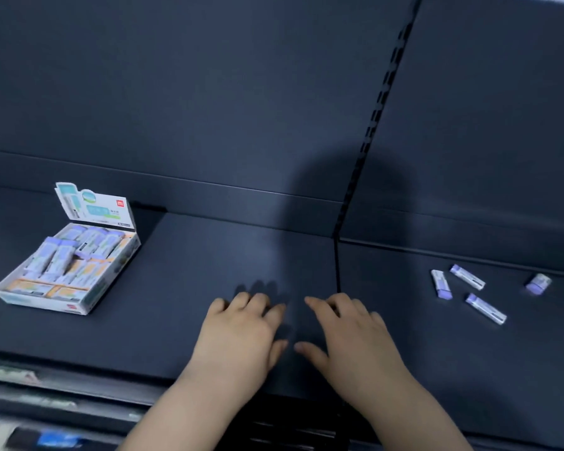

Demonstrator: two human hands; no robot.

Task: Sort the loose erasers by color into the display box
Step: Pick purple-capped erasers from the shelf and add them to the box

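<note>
The white display box [79, 308] sits at the left of the dark shelf, its printed lid flap standing up at the back. Inside lie purple erasers [62, 252] toward the back and orange ones [64, 289] along the front. Several loose purple erasers [467, 277] lie scattered on the right shelf section. My left hand [241, 333] and my right hand [355, 336] rest palm down side by side in the middle of the shelf, fingers apart, holding nothing, well away from both the box and the loose erasers.
The dark shelf [183, 304] has a back panel rising behind it. A slotted black upright [368, 141] and a seam split the left and right sections. The shelf's front edge with a label strip [46, 395] runs at the lower left.
</note>
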